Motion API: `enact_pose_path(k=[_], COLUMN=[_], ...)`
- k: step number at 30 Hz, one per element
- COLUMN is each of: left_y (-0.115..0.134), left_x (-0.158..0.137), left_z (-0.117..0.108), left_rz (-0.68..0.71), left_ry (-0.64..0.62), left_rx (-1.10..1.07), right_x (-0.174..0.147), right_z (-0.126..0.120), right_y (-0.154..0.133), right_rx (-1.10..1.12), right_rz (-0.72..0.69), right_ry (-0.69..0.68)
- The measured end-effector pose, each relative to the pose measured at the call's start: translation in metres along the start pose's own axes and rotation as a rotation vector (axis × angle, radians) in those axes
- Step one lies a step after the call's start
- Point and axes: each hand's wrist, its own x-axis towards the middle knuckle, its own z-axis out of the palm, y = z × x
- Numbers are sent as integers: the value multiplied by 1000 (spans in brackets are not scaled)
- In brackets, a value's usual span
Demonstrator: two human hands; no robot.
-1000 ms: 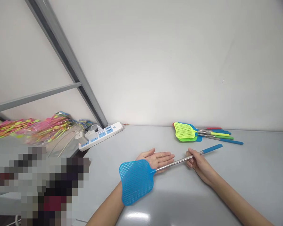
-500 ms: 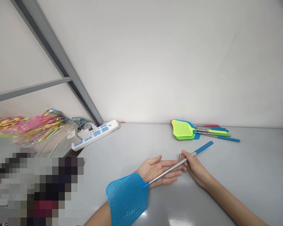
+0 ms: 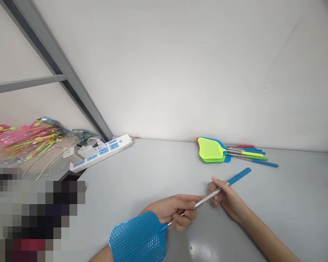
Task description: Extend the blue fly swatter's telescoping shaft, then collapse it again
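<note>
A blue fly swatter point(image 3: 138, 238) with a thin metal shaft and a blue grip slants across the view above the table. My left hand point(image 3: 175, 211) is closed around the shaft near the perforated head, which covers part of my left forearm. My right hand point(image 3: 221, 194) pinches the shaft just below the blue grip. Behind, a pile of fly swatters point(image 3: 211, 148) in yellow, green, blue and red lies near the wall, their handles pointing right.
The grey table point(image 3: 153, 171) meets a white wall at the back. A white power strip point(image 3: 102, 153) with plugs and cables lies at the left. Beyond it are plastic-wrapped colourful items point(image 3: 24, 140) and a grey metal frame point(image 3: 71, 82). A pixelated area covers the lower left.
My left hand, flat and open under the shaft before, has closed around it. The swatter's head has shifted left and slightly down. My right hand keeps its hold. The view has turned slightly.
</note>
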Motion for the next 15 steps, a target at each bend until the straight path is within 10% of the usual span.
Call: enact_pose_path(k=[15], left_y=[-2], left_x=[-9], left_z=[-3], left_rz=[-187], left_ry=[-46], left_rx=[-1], right_x=[-13], right_z=[-9], right_y=[5], right_rx=[129], right_rz=[309], right_ry=[-276])
